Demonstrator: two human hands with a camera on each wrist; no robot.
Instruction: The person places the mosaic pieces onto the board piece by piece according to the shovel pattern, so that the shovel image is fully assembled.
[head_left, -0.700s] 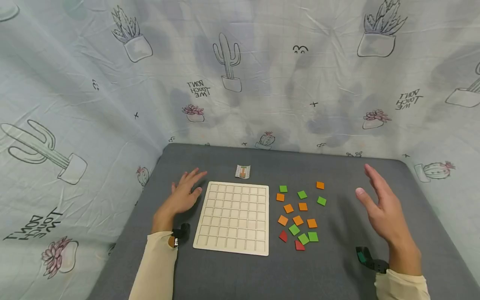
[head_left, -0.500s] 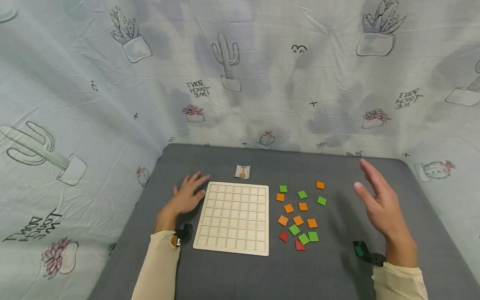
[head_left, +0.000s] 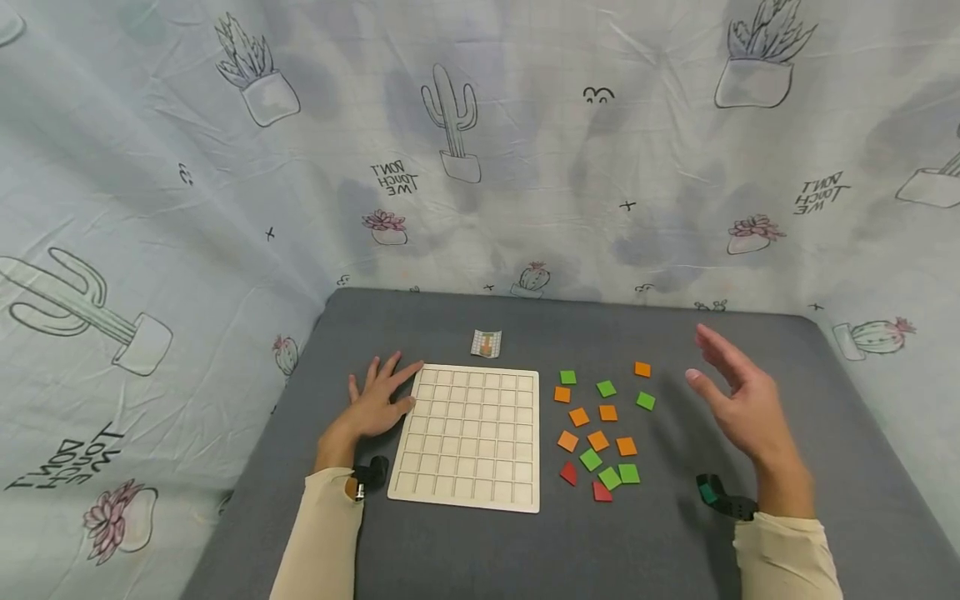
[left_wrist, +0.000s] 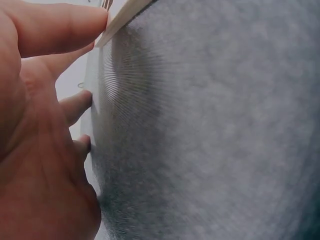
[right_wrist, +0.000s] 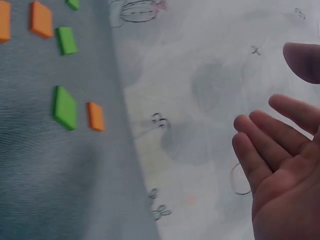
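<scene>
A pale wooden board (head_left: 467, 506) with a square grid of shallow cells lies flat on the grey table. At its far left corner rests my left hand (head_left: 377, 406), fingers spread, with thumb and index fingertip right at the board's edge (left_wrist: 125, 15). My right hand (head_left: 746, 408) hovers over the table on the right, palm turned inward and fingers relaxed, holding nothing. Between the board and that hand lie loose square tiles, some orange (head_left: 608, 412), some green (head_left: 629, 473). Two red pieces (head_left: 568, 473) lie nearest the front. In the right wrist view, a green tile (right_wrist: 65, 107) sits left of the hand.
Behind the board lies a small printed card (head_left: 487, 343) showing a grid pattern. The grey table (head_left: 457, 558) ends at a white curtain (head_left: 555, 167) printed with cacti, which hangs along the back and sides. Each wrist wears a black camera mount (head_left: 723, 500).
My left hand has moved right, bringing its thumb and index finger to the board's edge. The right hand has drifted left, nearer the tiles. Board and tiles stay put.
</scene>
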